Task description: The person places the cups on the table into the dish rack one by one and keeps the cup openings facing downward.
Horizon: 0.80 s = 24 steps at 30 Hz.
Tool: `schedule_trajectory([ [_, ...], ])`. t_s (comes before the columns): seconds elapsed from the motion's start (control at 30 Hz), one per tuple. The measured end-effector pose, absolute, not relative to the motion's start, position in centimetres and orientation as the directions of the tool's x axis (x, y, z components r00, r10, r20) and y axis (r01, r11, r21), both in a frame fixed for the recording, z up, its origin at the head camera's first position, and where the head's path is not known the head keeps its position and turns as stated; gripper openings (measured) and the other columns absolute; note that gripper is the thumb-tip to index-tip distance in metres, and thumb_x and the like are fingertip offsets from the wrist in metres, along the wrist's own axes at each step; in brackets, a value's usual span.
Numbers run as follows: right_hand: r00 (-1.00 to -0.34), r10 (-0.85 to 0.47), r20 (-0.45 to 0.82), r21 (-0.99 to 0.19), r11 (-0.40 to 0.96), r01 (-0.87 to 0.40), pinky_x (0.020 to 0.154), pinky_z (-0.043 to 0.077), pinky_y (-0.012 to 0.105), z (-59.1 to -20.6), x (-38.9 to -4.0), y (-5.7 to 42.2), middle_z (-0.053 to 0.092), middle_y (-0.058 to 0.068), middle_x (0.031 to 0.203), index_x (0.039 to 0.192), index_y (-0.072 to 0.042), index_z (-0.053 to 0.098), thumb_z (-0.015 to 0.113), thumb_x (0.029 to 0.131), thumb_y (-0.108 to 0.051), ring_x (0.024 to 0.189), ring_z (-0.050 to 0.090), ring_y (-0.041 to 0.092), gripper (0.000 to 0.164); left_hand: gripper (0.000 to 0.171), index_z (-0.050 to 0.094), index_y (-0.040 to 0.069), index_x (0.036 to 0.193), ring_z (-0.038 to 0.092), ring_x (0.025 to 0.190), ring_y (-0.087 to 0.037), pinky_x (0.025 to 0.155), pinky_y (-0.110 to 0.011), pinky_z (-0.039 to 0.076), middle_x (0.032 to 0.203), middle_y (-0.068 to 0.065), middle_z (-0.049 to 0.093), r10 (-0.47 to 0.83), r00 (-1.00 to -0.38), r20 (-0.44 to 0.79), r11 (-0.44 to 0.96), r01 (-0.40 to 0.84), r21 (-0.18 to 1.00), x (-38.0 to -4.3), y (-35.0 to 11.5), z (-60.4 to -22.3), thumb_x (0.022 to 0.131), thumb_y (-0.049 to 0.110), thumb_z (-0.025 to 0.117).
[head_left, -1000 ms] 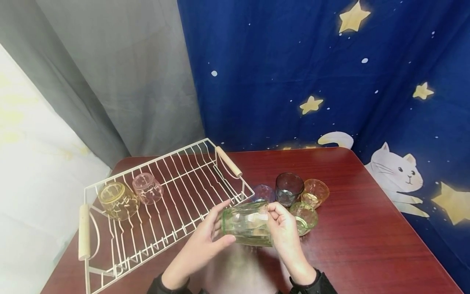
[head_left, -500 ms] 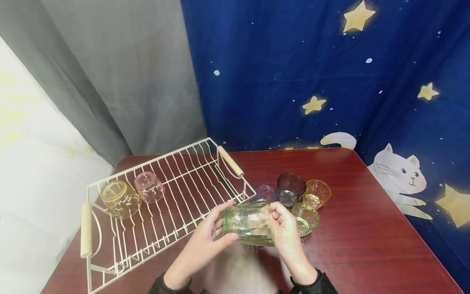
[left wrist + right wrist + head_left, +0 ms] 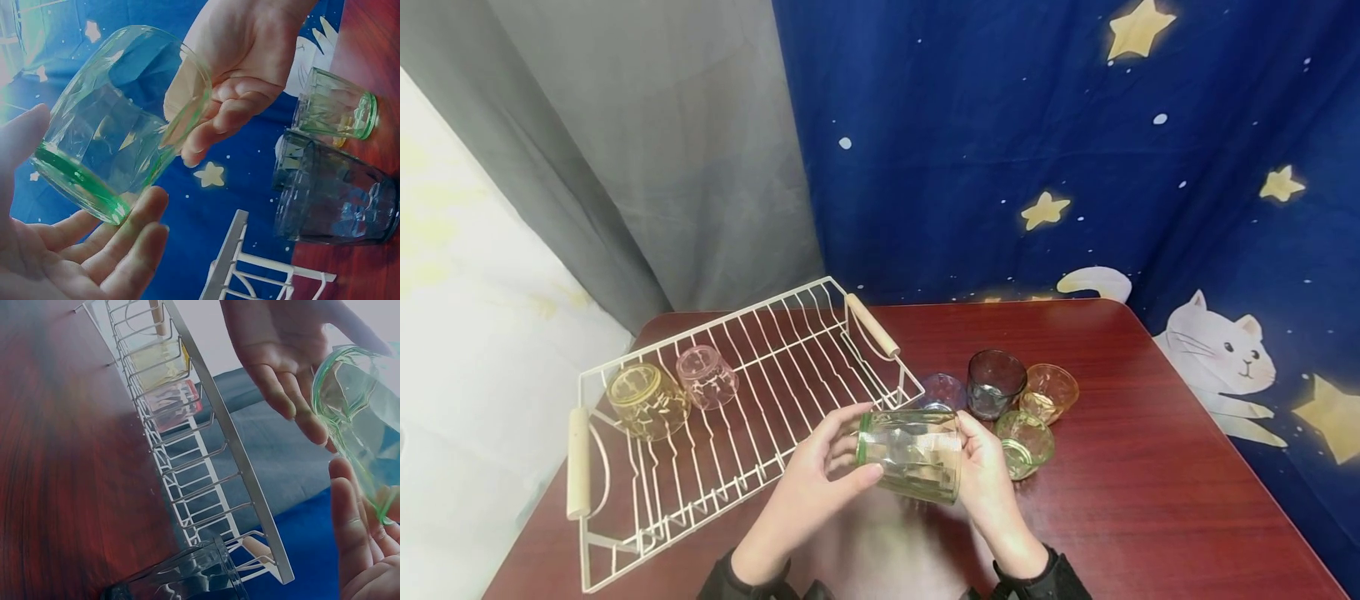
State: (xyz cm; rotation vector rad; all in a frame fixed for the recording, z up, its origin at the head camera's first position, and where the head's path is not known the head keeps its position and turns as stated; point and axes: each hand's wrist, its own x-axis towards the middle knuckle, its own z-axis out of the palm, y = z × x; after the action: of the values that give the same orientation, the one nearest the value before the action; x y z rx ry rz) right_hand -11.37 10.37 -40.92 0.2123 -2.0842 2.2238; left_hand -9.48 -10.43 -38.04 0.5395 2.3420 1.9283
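Note:
A clear green-tinted glass [image 3: 910, 454] lies sideways in the air between both hands, its thick green base to the left. My left hand [image 3: 808, 483] holds the base end, thumb on the near side and fingers behind and below. My right hand [image 3: 988, 487] grips the rim end, partly hidden by the glass. Just behind stand a bluish-purple glass [image 3: 946, 390], a dark grey glass [image 3: 995, 383], an amber glass [image 3: 1049, 392] and a second green glass [image 3: 1025, 443], mouths up on the table. The left wrist view shows faceted sides on the held glass [image 3: 119, 119].
A white wire dish rack [image 3: 775, 362] with wooden handles stands at the left. Inside it, a yellow glass [image 3: 647, 404] and a pink glass [image 3: 707, 379] sit upside down at the left end. The reddish-brown table [image 3: 1150, 467] meets a blue star-patterned curtain [image 3: 940, 167].
The held glass and both hands stay nearly in place. My left thumb and fingers shift slightly at the base. The head view drifts a little, moving the scene slightly right.

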Motion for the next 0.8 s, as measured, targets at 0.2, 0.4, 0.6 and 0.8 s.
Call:
schedule_trajectory([
  [0.2, -0.994, -0.091, 0.063, -0.997, -0.048, -0.059, 0.071, 0.062, 0.03, -40.9, -11.3, 10.5, 0.074, -0.008, 0.088, 0.111, 0.007, 0.062, 0.064, 0.09, -0.002, 0.077, 0.071, 0.007, 0.023, 0.057, 0.048, 0.013, 0.141, 0.067, 0.102, -0.011, 0.095, -0.028, 0.056, 0.117, -0.009, 0.07, 0.276, -0.93, 0.243, 0.223, 0.307, 0.925, -9.8, -10.9, -37.3, 0.088, 0.018, 0.07],
  [0.4, -0.994, -0.102, 0.028, -0.997, 0.074, -0.036, 0.078, 0.06, 0.025, -40.9, -11.3, 10.4, 0.073, 0.021, 0.102, 0.113, 0.003, 0.066, 0.071, 0.083, -0.005, 0.085, 0.07, 0.005, 0.031, 0.055, 0.051, 0.015, 0.14, 0.067, 0.107, -0.012, 0.096, -0.032, 0.056, 0.121, -0.007, 0.069, 0.269, -0.916, 0.299, 0.273, 0.37, 0.888, -9.9, -11.2, -36.6, 0.089, 0.018, 0.069],
  [0.6, -0.992, -0.102, 0.078, -0.975, 0.197, -0.097, 0.078, 0.058, 0.021, -40.9, -11.4, 10.7, 0.075, 0.016, 0.098, 0.106, -0.002, 0.071, 0.074, 0.082, -0.01, 0.083, 0.068, 0.002, 0.026, 0.056, 0.052, 0.014, 0.14, 0.068, 0.1, -0.013, 0.092, -0.034, 0.058, 0.117, -0.007, 0.069, 0.281, -0.899, 0.335, 0.3, 0.414, 0.859, -10.1, -11.2, -36.1, 0.087, 0.017, 0.07],
  [0.8, -0.978, -0.146, 0.15, -0.952, 0.244, -0.182, 0.076, 0.058, 0.022, -40.5, -11.5, 11.6, 0.076, 0.014, 0.095, 0.106, -0.004, 0.072, 0.073, 0.085, -0.013, 0.08, 0.068, 0.0, 0.023, 0.057, 0.051, 0.015, 0.141, 0.069, 0.102, -0.022, 0.09, -0.035, 0.059, 0.113, -0.008, 0.068, 0.307, -0.908, 0.286, 0.268, 0.37, 0.889, -10.0, -11.0, -35.4, 0.088, 0.017, 0.071],
])
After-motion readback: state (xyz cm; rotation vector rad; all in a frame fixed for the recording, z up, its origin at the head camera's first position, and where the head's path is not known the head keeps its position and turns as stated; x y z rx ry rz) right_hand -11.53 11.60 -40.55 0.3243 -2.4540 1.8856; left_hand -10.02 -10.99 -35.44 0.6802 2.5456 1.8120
